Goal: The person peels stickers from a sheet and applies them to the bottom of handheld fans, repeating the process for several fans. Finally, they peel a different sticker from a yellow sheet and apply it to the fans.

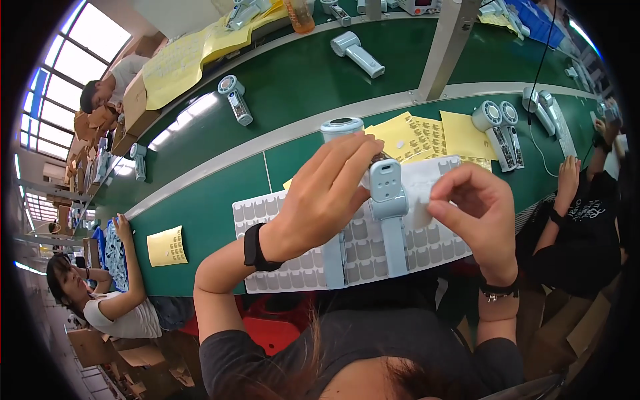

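My left hand (pixel 320 190) is wrapped over a light-blue handheld fan (pixel 385 181), whose end with small holes points toward me. Beyond its fingers shows a round light-blue fan head (pixel 342 125); whether it belongs to the held fan is hidden. Close by on the right, my right hand (pixel 480 217) has thumb and forefinger pinched together. Anything between those fingertips is too small to make out. Under both hands lies a white sheet of grey rounded labels (pixel 427 257), with two light-blue handles (pixel 395 250) resting across it.
Yellow sticker sheets (pixel 417 133) lie behind my hands, beside two fans (pixel 497 130). A metal rail (pixel 220 150) and post (pixel 447 50) divide the green table. More fans (pixel 357 53) lie on the far side. Co-workers sit on the left (pixel 120 300) and right (pixel 573 227).
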A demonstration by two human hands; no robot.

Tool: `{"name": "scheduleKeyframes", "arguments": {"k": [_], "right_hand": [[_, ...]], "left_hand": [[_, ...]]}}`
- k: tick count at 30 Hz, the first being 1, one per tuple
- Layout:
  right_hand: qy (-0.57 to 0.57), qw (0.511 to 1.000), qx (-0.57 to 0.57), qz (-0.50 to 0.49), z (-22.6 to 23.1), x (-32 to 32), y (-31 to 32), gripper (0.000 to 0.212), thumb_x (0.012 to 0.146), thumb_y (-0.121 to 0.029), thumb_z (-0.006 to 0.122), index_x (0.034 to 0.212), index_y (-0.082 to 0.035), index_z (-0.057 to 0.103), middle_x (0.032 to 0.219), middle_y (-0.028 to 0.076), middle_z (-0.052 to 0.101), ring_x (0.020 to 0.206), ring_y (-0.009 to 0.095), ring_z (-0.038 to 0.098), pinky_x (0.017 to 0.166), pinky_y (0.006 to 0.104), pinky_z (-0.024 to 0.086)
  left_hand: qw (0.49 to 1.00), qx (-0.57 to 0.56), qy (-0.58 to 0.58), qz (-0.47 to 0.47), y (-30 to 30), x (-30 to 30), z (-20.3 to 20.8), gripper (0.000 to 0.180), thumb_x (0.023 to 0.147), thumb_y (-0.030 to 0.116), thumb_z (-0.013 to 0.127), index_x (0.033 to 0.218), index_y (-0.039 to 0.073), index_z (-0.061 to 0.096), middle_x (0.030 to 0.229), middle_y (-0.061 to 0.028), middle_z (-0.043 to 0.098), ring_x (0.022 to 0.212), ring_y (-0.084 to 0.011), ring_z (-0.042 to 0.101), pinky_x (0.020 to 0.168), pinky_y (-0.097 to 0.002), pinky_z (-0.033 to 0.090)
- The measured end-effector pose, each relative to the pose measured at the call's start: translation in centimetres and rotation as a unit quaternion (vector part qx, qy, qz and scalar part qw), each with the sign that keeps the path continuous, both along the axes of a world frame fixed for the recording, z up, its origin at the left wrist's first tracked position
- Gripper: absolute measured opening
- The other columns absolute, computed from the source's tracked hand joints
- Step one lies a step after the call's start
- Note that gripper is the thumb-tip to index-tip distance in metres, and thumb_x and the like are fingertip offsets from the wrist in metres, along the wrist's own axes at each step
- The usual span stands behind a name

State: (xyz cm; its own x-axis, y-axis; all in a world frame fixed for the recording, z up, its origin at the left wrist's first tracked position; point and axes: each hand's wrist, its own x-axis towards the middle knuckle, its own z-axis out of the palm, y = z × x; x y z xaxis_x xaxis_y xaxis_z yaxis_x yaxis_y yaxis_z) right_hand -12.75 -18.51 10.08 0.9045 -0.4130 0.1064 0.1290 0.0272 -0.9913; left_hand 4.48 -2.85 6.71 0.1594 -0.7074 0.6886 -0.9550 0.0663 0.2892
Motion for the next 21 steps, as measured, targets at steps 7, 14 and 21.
{"name": "scheduleKeyframes", "arguments": {"k": [7,14,21], "right_hand": [[0.005,0.999,-0.047,0.013,1.4,2.6,0.4,0.036,0.082,0.007,0.071,0.110,-0.001,0.050,0.084,0.004,0.063,0.081,0.009,0.061,0.076,0.0222,0.049],[0.015,0.997,-0.072,-0.012,1.0,2.9,0.7,0.049,0.081,0.009,0.072,0.114,-0.004,0.039,0.081,0.005,0.064,0.076,0.008,0.060,0.074,0.0216,0.048],[0.004,0.979,-0.195,-0.067,0.4,2.7,1.5,0.047,0.079,0.004,0.076,0.108,-0.005,0.040,0.077,0.003,0.060,0.070,0.006,0.055,0.064,0.0205,0.043]], "left_hand": [[0.999,0.027,0.017,-0.003,-0.1,-1.0,0.7,0.062,0.059,-0.011,0.075,0.118,-0.002,0.059,0.115,-0.0194,0.063,0.106,-0.0367,0.063,0.090,-0.0408,0.052],[0.999,0.030,0.017,-0.010,-0.2,-0.9,0.7,0.064,0.058,-0.012,0.074,0.119,-0.003,0.058,0.116,-0.0205,0.062,0.107,-0.0378,0.062,0.090,-0.0415,0.052],[0.999,0.046,0.006,-0.012,-0.1,-0.9,0.8,0.064,0.057,-0.013,0.072,0.119,-0.003,0.058,0.116,-0.0207,0.061,0.107,-0.0377,0.062,0.091,-0.0421,0.052]]}}
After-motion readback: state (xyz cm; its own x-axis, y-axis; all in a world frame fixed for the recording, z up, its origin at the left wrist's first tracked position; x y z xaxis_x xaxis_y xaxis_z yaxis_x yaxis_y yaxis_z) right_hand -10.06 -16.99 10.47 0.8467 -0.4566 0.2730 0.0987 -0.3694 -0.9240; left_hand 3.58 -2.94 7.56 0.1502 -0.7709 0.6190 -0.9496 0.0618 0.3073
